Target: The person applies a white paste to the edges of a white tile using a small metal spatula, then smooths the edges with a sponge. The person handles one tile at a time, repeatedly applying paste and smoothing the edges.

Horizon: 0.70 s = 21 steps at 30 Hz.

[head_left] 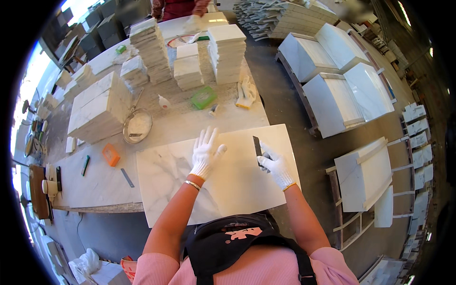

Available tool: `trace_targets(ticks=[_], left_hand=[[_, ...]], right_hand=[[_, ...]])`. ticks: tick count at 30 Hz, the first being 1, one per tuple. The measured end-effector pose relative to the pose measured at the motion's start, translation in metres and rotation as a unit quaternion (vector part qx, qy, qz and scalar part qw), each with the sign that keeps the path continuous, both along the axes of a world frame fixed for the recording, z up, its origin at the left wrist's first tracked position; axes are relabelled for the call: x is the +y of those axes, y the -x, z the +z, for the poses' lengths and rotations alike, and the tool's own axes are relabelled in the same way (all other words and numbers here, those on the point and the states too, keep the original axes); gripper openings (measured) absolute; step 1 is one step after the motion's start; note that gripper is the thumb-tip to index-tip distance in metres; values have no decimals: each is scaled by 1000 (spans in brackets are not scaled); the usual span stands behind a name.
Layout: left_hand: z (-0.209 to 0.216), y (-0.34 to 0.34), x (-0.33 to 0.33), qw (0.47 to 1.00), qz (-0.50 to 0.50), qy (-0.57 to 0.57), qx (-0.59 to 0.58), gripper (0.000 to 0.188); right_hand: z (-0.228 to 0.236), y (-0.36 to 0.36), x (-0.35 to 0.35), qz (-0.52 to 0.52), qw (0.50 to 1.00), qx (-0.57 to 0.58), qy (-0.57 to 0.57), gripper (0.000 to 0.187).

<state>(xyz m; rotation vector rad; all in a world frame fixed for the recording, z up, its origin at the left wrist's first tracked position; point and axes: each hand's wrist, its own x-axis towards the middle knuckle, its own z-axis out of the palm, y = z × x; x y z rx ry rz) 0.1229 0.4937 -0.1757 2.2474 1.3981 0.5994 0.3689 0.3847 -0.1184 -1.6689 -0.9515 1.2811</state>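
Note:
A white marble slab (237, 180) with grey veins lies across the near edge of the workbench in front of me. My left hand (205, 151), in a white knit glove, is over the slab's far left half with its fingers spread and nothing in them. In my right hand (274, 166), gloved the same way, is a dark flat scraper blade (257, 148), held between thumb and fingers above the slab's right side. Whether the left palm touches the stone I cannot tell.
Stacks of marble tiles (97, 111) stand on the bench (190, 111), along with a round metal dish (137, 126), an orange block (111, 155), a green box (203, 97) and spare gloves (246, 92). Slab-loaded pallets (332, 99) are on the right. Another person (183, 8) is at the far end.

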Motion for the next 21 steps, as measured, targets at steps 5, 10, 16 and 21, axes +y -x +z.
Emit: trace_targets(ticks=[5,10,16,21], left_hand=[[45,-16,-47,900,15,284,-331,67],[83,-14,-41,794,-37,478,-373,49],[58,36,-25,761,129,415,-481,39],[56,129,-22,757,293,300,-501,42]], right_hand=[[29,30,6,28,999,26,-13,65],[36,59,19,85,995,42,-33,74],[50,104,26,173,984,22,-30,78],[40,112,27,187,981,47,-15,77]])
